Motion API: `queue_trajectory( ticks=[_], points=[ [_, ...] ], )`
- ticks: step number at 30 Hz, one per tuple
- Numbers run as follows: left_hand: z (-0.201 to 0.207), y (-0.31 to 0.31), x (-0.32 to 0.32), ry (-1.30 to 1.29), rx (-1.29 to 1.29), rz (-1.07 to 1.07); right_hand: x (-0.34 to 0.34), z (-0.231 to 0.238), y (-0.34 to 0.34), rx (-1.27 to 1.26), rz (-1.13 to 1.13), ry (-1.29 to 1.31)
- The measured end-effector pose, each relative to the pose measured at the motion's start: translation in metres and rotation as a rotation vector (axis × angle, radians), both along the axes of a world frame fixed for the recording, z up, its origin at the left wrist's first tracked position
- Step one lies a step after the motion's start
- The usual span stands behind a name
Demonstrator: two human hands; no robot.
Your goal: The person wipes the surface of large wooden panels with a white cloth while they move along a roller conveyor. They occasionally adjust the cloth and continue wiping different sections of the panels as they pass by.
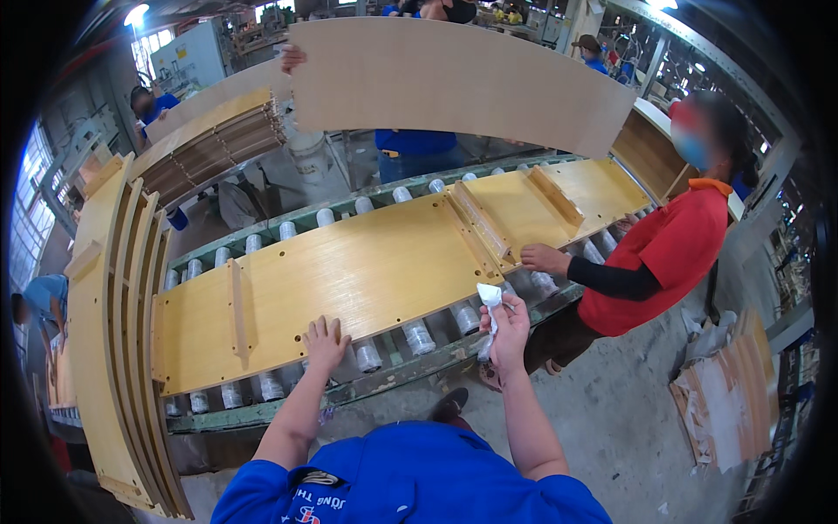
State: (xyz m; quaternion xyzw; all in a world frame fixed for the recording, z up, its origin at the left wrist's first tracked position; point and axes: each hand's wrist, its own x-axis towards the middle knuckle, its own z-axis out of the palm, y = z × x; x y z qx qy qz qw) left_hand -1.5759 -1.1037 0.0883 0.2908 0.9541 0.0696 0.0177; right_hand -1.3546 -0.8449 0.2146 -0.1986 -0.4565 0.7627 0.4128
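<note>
A long yellow-lacquered wooden panel (349, 271) lies on a roller conveyor, with dark drilled holes and a narrow wooden strip (235, 301) standing near its left end. My left hand (325, 342) rests flat on its near edge, fingers spread. My right hand (509, 332) is held up in front of the conveyor, closed around a slim white tube-like thing with a crumpled white top (490, 295); its exact kind is unclear. Just right of this panel is a second yellow panel (524, 210), with upright wooden strips (556, 197) on it.
Rollers (417, 335) show along the green conveyor frame (375, 384). Several tall panels (100, 323) stand at left. Right, a person in red (659, 253) reaches toward the panels. Across the conveyor, another person holds up a broad board (454, 79). Stacked boards (729, 389) sit at lower right.
</note>
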Motion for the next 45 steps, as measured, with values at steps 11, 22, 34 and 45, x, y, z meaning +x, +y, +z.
queue_trajectory(
  ticks=[11,22,34,45],
  points=[
    [-0.009,-0.010,0.000,-0.021,-0.073,-0.055,-0.011,-0.018,0.018,-0.324,0.155,0.142],
    [-0.005,-0.001,-0.005,-0.017,-0.109,-0.067,-0.035,-0.059,0.087,-0.427,0.134,0.228],
    [-0.011,0.154,-0.032,-0.105,0.086,-0.063,-0.082,-0.093,0.191,-0.318,0.179,-0.035],
    [-0.025,0.238,-0.016,0.073,0.117,-0.104,-0.178,-0.155,0.280,0.175,0.067,-0.325]
  ],
)
